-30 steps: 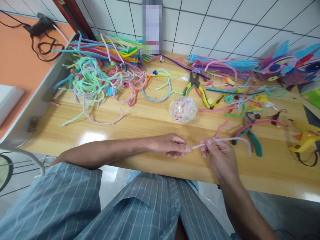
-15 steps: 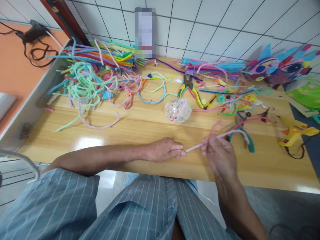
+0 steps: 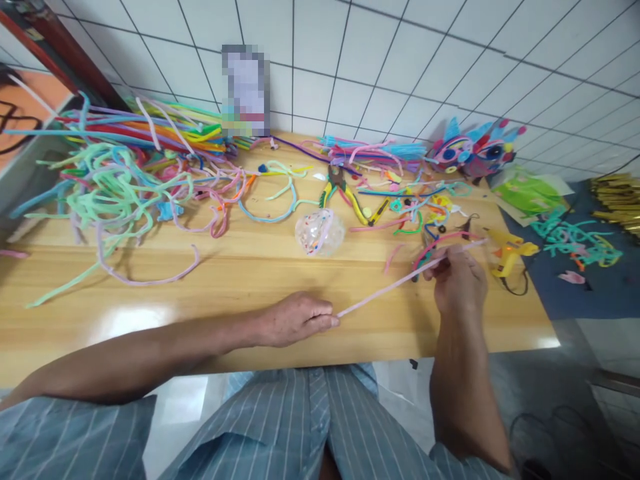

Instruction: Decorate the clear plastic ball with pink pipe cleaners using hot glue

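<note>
From my end of the feed, I have both hands over the near part of the worktop (image 3: 235, 293), with a lilac pipe cleaner (image 3: 390, 287) drawn nearly straight between them. It slants upward from left to right and is well clear of the clear ball (image 3: 320, 233) beyond it.

My left hand (image 3: 303, 320) is closed, thumb and fingers pinching the lower end of the pipe cleaner. My right hand (image 3: 457, 277) grips it close to the other end, and a short tip pokes out past the fingers toward the yellow glue gun (image 3: 513, 255) lying just beside. I can't make out exactly how the right fingertips wrap around it.

Just behind my right hand I see a pair of green-handled pliers (image 3: 416, 272), mostly hidden. Farther back, beyond the ball, another pair of pliers (image 3: 337, 179) lies with its handles spread toward me. On the left there's a tangle of pale green pipe cleaners (image 3: 110, 187), and in front of it a curved lilac piece (image 3: 150, 281). A bundle of blue and pink stems (image 3: 375, 152) lies near the tiled wall (image 3: 350, 73), with a decorated figure (image 3: 473, 157) to its right.
</note>
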The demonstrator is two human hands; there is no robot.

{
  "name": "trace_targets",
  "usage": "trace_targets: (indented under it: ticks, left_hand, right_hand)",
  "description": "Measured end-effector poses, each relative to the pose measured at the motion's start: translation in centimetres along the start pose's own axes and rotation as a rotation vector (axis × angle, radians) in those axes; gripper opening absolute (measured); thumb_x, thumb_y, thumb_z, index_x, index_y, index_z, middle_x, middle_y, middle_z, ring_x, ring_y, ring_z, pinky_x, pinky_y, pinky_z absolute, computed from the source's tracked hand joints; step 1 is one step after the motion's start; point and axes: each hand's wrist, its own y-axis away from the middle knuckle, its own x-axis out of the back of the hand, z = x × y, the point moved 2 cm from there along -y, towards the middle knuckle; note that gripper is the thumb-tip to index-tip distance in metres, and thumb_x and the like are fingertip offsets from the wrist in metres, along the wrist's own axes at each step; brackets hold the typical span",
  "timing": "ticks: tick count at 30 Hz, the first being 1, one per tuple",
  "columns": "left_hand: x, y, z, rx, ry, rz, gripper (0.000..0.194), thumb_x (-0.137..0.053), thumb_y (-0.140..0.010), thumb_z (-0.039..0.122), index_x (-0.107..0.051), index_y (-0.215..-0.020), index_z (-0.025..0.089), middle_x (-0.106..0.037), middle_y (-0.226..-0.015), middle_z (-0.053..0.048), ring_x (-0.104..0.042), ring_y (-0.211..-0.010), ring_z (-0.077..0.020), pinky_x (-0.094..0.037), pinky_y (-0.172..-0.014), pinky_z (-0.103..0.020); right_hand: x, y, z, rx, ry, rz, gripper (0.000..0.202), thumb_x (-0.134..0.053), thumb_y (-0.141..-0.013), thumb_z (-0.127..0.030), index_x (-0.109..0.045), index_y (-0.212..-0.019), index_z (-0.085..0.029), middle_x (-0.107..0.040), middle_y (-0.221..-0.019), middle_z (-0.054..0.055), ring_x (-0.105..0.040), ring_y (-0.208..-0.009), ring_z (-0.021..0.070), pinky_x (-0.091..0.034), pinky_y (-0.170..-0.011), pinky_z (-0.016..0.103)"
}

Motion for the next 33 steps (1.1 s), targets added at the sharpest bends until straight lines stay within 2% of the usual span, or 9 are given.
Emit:
trace_targets:
  ticks: [5,9,15,19,22,24,26,29,33]
  left_hand:
    - [-0.2,0.1,-0.2,-0.015,-0.042,-0.038,0.054,-0.037,-0.112,0.056,-0.043,-0.073,0.020,-0.039,-0.065,0.005,-0.039,-0.059,-0.0097,-0.025,-0.061,-0.027]
    - [-0.3,0.0,-0.4,-0.045,-0.049,-0.041,0.056,-0.035,-0.112,0.058,-0.044,-0.073,0.020,-0.039,-0.064,0.005,-0.039,-0.059,-0.0104,-0.025,-0.061,-0.028]
    - [-0.2,-0.1,0.0,-0.037,-0.152,-0.028,0.056,-0.032,-0.113,0.057,-0.051,-0.075,0.020,-0.052,-0.066,0.001,-0.048,-0.065,-0.0139,-0.030,-0.064,-0.028]
    - [0.0,-0.4,0.3,0.030,-0.180,-0.034,0.047,-0.042,-0.113,0.047,-0.052,-0.075,0.020,-0.054,-0.067,0.002,-0.051,-0.065,-0.0139,-0.032,-0.064,-0.027]
    - [0.2,-0.7,0.4,0.079,-0.164,-0.019,0.045,-0.047,-0.112,0.042,-0.049,-0.073,0.020,-0.052,-0.066,0.003,-0.051,-0.063,-0.0130,-0.032,-0.064,-0.027]
    - [0.3,-0.7,0.4,0.075,-0.168,-0.013,0.044,-0.048,-0.112,0.041,-0.049,-0.073,0.020,-0.053,-0.065,0.003,-0.052,-0.063,-0.0130,-0.033,-0.064,-0.027]
    - [0.2,-0.6,0.3,0.040,-0.188,-0.005,0.044,-0.047,-0.112,0.043,-0.052,-0.074,0.020,-0.055,-0.066,0.002,-0.053,-0.064,-0.0135,-0.033,-0.064,-0.028]
    - [0.1,-0.3,0.1,-0.033,-0.222,0.024,0.045,-0.045,-0.113,0.044,-0.056,-0.077,0.020,-0.060,-0.068,0.001,-0.056,-0.066,-0.0144,-0.036,-0.065,-0.029]
    - [0.0,0.0,0.5,-0.162,-0.269,0.094,0.044,-0.044,-0.113,0.042,-0.056,-0.077,0.020,-0.063,-0.069,0.000,-0.058,-0.065,-0.0150,-0.038,-0.064,-0.029]
  right_hand:
    - [1.1,-1.3,-0.6,0.016,-0.005,0.082,0.030,-0.079,-0.075,-0.043,-0.064,-0.063,-0.019,-0.062,-0.055,0.000,-0.054,-0.039,0.0111,-0.043,-0.036,0.023]
    - [1.2,-1.7,-0.8,0.027,0.005,0.137,0.025,-0.073,-0.074,-0.036,-0.063,-0.060,-0.018,-0.061,-0.052,0.001,-0.052,-0.037,0.0105,-0.039,-0.034,0.022]
    - [0.8,-2.4,-1.8,0.073,0.006,0.199,0.025,-0.063,-0.074,-0.032,-0.056,-0.053,-0.020,-0.053,-0.045,-0.001,-0.048,-0.035,0.0105,-0.039,-0.035,0.022]
    - [0.9,-2.8,-3.1,0.171,0.032,0.287,0.027,-0.062,-0.070,-0.027,-0.051,-0.046,-0.021,-0.046,-0.039,-0.003,-0.042,-0.031,0.0095,-0.030,-0.032,0.021]
    - [1.3,-2.8,-4.3,0.335,0.108,0.328,0.021,-0.058,-0.064,-0.026,-0.054,-0.044,-0.021,-0.046,-0.039,-0.002,-0.040,-0.032,0.0091,-0.027,-0.033,0.021]
    - [1.3,-2.9,-4.8,0.394,0.195,0.328,0.019,-0.056,-0.062,-0.027,-0.055,-0.044,-0.021,-0.046,-0.039,-0.002,-0.039,-0.033,0.0096,-0.026,-0.034,0.022]
    - [1.2,-3.1,-5.0,0.346,0.238,0.313,0.019,-0.059,-0.060,-0.028,-0.053,-0.043,-0.022,-0.044,-0.038,-0.003,-0.037,-0.033,0.0096,-0.025,-0.033,0.023]
    - [0.8,-3.1,-5.2,0.281,0.138,0.260,0.026,-0.064,-0.056,-0.027,-0.044,-0.040,-0.023,-0.038,-0.038,-0.006,-0.031,-0.034,0.0075,-0.022,-0.033,0.022]
    - [0.0,-3.1,-5.6,0.225,0.054,0.195,0.030,-0.062,-0.065,-0.019,-0.043,-0.043,-0.023,-0.035,-0.040,-0.006,-0.027,-0.036,0.0067,-0.021,-0.033,0.020]
